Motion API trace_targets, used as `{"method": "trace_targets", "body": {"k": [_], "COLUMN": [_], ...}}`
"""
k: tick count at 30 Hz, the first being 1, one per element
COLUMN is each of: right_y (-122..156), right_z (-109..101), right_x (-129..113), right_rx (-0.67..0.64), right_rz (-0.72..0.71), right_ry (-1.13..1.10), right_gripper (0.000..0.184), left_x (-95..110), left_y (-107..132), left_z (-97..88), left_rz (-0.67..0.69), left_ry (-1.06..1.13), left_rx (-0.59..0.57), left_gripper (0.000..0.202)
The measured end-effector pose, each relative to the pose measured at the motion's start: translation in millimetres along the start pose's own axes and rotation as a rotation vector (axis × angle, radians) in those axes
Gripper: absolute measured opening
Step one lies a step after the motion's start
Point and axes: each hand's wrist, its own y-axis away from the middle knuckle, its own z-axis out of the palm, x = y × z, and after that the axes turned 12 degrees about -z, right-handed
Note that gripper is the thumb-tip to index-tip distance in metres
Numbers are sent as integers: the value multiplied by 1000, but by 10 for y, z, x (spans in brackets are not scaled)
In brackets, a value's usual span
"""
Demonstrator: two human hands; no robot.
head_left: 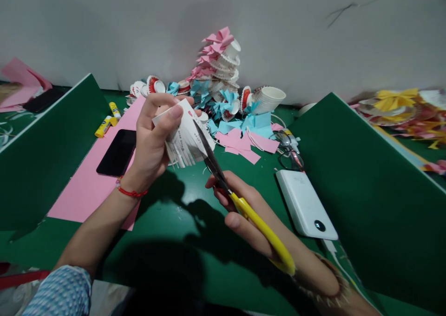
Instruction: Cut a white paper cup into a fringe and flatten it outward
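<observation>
Between the thumb and fingers of my left hand [156,130] is a white paper cup [188,132] with small print, its edge cut into narrow strips. My right hand [240,204] grips yellow-handled scissors [258,223]. Their dark blades [209,155] lie against the cup's side, pointing up and left; whether the paper is between them I cannot tell. Both hands are above the green table [174,213]. Behind the cup stands a pile of fringed paper cups [225,69] decorated with pink and blue paper.
A phone [117,152] lies on pink paper [80,190], near yellow glue sticks [103,126]. To the right are glasses [291,158], a white power bank [304,204] with a cable, and pink scraps [240,144]. Green partitions [376,190] flank the table.
</observation>
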Motion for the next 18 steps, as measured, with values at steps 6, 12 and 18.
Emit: {"method": "trace_targets", "body": {"k": [6,12,18], "right_y": [-2,-19,-18], "right_z": [2,10,16], "right_x": [4,3,1], "right_rx": [4,39,63], "right_rz": [3,44,77], "right_ry": [10,-2,-3], "right_gripper": [59,60,60], "left_x": [-9,-21,-37], "left_y": [5,8,7], "left_z": [-2,8,3], "left_rz": [-17,-8,-30], "left_ry": [14,24,0], "left_rx": [20,0,61], "left_gripper": [14,16,21]}}
